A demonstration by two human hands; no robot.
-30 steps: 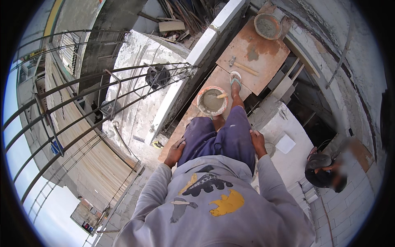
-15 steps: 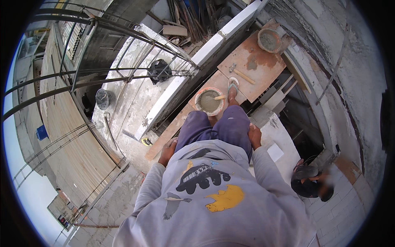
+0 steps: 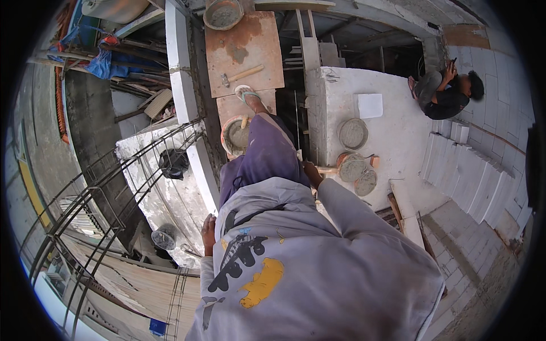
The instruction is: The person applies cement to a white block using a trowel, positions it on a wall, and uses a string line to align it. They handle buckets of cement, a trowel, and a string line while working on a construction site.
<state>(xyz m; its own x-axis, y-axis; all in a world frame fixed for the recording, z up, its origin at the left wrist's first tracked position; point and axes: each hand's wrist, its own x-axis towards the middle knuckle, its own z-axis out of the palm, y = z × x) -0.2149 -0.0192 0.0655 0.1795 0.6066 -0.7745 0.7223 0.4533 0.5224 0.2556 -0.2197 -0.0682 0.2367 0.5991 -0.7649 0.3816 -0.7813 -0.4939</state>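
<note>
Scaffold boards (image 3: 244, 51); left hand (image 3: 208, 233) hangs by wall, right hand (image 3: 311, 171) near mortar pans (image 3: 354, 169)

Mortar-filled bucket (image 3: 238, 136) upright on plank (image 3: 242, 54).

head cam: 1 fisheye view, worn high, facing steeply down | near field: own grey sweatshirt (image 3: 296, 267) fills the lower centre | far field: wooden platform (image 3: 244, 51), concrete slab (image 3: 392, 136) below | rim: bent, dark, probably unreliable
</note>
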